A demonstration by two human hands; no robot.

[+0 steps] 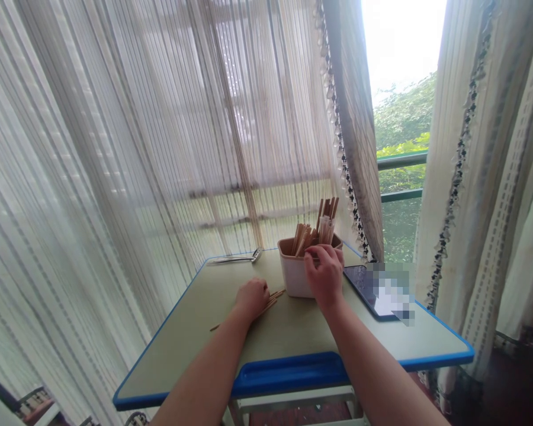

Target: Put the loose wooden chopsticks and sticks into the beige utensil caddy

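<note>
My left hand [252, 297] rests low over the table with its fingers curled round several thin wooden chopsticks [275, 296]. Their ends stick out to the right of the hand, and one end shows on the left by the forearm. My right hand [326, 269] is at the front rim of a white container [293, 277] with a brown inside. Its fingers are bent together over the rim; whatever they hold, if anything, is hidden. Light wooden chopsticks [301, 236] lean in the container, with darker sticks [328, 208] and a clear-wrapped bundle [326, 229] standing behind them.
The pale table [182, 343] has a blue edge and a blue tray-like groove [293, 373] at the front. A metal slotted ladle [255, 255] lies at the back left. To the right of the container lies a tablet or phone [368, 290], partly blurred. Sheer curtains [160, 148] hang close behind.
</note>
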